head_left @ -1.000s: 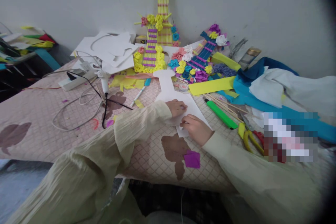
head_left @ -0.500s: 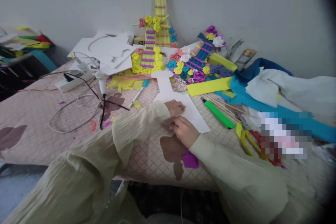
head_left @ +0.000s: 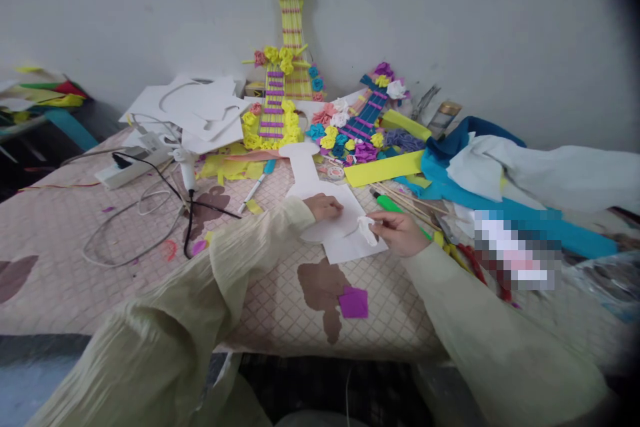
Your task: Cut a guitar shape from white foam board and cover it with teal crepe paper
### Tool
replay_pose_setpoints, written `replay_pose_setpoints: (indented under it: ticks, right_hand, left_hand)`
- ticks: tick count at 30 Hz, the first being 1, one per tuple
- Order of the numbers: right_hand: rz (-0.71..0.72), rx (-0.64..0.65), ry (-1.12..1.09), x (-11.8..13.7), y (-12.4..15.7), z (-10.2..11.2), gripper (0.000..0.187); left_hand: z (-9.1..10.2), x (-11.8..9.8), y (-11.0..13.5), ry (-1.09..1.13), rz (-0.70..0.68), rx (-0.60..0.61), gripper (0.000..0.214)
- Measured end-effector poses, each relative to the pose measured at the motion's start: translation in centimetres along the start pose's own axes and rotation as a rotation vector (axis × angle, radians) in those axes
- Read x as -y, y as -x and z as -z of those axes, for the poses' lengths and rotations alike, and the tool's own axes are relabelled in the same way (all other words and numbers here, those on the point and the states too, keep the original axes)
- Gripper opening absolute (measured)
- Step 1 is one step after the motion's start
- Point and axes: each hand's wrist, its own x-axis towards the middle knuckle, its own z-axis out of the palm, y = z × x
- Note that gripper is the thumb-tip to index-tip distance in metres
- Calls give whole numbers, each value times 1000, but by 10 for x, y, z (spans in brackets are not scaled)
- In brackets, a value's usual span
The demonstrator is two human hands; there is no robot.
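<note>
My left hand (head_left: 324,207) lies on a white guitar-shaped paper cutout (head_left: 306,173), its fingers resting on the surface and slightly bent. Under the cutout is a white paper sheet (head_left: 350,248), whose lower corner sticks out towards me. My right hand (head_left: 401,233) pinches a small crumpled piece of white paper (head_left: 367,229) between thumb and fingertips, just over the sheet's right edge. A green cutter (head_left: 387,203) lies partly hidden behind that hand. Nearer me, a purple paper piece (head_left: 354,302) lies flat on the tablecloth.
Decorated paper guitars (head_left: 273,103) lean at the back wall. To the left are a white glue gun (head_left: 186,170), cables and a power strip (head_left: 133,167). Scissors (head_left: 470,263), thin sticks and blue crepe paper (head_left: 545,217) crowd the right. A marker (head_left: 257,185) lies left of the cutout.
My right hand has moved right, away from my left hand, and the crumpled white paper now shows in its fingers. My left hand stays on the cutout. The whole view has shifted slightly.
</note>
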Motion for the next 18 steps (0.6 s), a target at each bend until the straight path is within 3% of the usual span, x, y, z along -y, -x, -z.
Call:
replay_pose_setpoints:
  ticks: [5, 10, 14, 18]
  right_hand:
    - [-64, 31, -312, 12, -5, -8, 31]
    - [-91, 46, -524, 17, -16, -17, 30]
    - [-92, 27, -632, 18, -23, -28, 30]
    - [-63, -13, -639, 17, -27, -33, 24]
  left_hand:
    - [10, -2, 4, 114, -30, 18, 28]
    - [22, -24, 29, 192, 31, -140, 35]
    - [25, -56, 45, 622, 113, -329, 26]
    - [18, -77, 54, 1029, 152, -410, 31]
